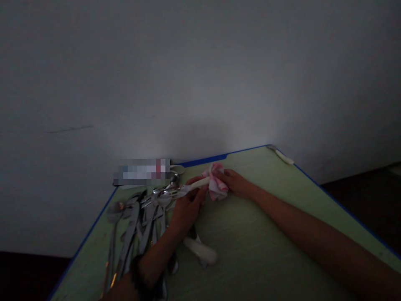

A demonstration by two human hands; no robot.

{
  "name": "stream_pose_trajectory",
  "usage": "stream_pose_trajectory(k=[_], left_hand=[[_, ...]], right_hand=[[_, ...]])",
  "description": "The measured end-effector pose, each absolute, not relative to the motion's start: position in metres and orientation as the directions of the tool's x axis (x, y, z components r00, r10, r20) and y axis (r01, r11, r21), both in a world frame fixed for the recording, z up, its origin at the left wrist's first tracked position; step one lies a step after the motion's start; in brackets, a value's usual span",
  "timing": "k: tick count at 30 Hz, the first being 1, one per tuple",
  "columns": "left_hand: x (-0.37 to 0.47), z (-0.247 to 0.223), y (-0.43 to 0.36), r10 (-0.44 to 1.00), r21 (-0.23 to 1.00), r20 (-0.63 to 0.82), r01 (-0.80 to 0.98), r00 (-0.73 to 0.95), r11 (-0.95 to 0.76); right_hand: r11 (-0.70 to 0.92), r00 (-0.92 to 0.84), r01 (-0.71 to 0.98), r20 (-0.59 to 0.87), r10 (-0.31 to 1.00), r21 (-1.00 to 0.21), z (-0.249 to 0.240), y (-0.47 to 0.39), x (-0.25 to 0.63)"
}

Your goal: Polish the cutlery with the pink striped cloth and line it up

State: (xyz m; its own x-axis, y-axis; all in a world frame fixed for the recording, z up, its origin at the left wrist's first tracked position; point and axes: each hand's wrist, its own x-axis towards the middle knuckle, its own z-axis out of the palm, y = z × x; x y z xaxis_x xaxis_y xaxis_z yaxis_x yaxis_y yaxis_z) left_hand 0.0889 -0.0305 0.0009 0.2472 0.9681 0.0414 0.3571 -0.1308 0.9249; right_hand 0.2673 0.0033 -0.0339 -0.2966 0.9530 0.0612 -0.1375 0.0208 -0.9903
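Note:
My left hand (187, 209) is closed around a fork (199, 183) with a white handle, its tines pointing left over a heap of cutlery. In my right hand (234, 182) is a crumpled pink and white cloth (216, 187), pressed round the end of the fork's handle. Under and left of my left arm lies the heap of metal cutlery (147, 221), with spoons, forks and knives jumbled together. A thick white handle (202, 250) sticks out of the heap below my left hand. A dark band circles my left wrist.
Everything lies on a pale green table (250, 242) with a blue edge, pushed against a grey wall (200, 75). One white-handled utensil (283, 156) rests at the far right corner. A blurred-out flat item (140, 172) is at the far left edge.

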Motion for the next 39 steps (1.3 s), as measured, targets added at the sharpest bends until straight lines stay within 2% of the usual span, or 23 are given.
stream_pose_trajectory(k=[16,19,23,29,33,39], left_hand=[[0.089,0.001,-0.031,0.97,0.948,0.036,0.298,0.241,-0.109],[0.09,0.003,-0.032,0.977,0.958,0.026,0.274,0.213,-0.085],[0.09,0.001,-0.03,0.979,0.972,0.071,0.205,0.193,-0.111],[0.089,-0.007,-0.029,0.973,0.989,0.101,0.084,0.206,-0.12],[0.09,-0.006,-0.03,0.952,0.996,0.073,0.036,0.297,-0.087],[0.092,-0.003,-0.039,0.886,0.974,0.062,0.167,0.46,-0.155]], right_hand=[[0.009,-0.257,-0.149,0.048,0.965,-0.989,-0.034,0.003,0.268],[-0.036,-0.275,-0.239,0.032,0.961,-0.97,-0.035,0.004,0.266],[-0.128,-0.213,-0.421,-0.04,0.976,-0.898,-0.036,0.008,0.263],[-0.152,-0.18,-0.782,-0.014,0.984,-0.604,-0.025,0.012,0.265],[-0.187,-0.19,-0.818,-0.052,0.98,-0.544,-0.022,0.012,0.271],[-0.25,-0.184,-0.753,-0.17,0.968,-0.608,-0.026,0.015,0.268]])
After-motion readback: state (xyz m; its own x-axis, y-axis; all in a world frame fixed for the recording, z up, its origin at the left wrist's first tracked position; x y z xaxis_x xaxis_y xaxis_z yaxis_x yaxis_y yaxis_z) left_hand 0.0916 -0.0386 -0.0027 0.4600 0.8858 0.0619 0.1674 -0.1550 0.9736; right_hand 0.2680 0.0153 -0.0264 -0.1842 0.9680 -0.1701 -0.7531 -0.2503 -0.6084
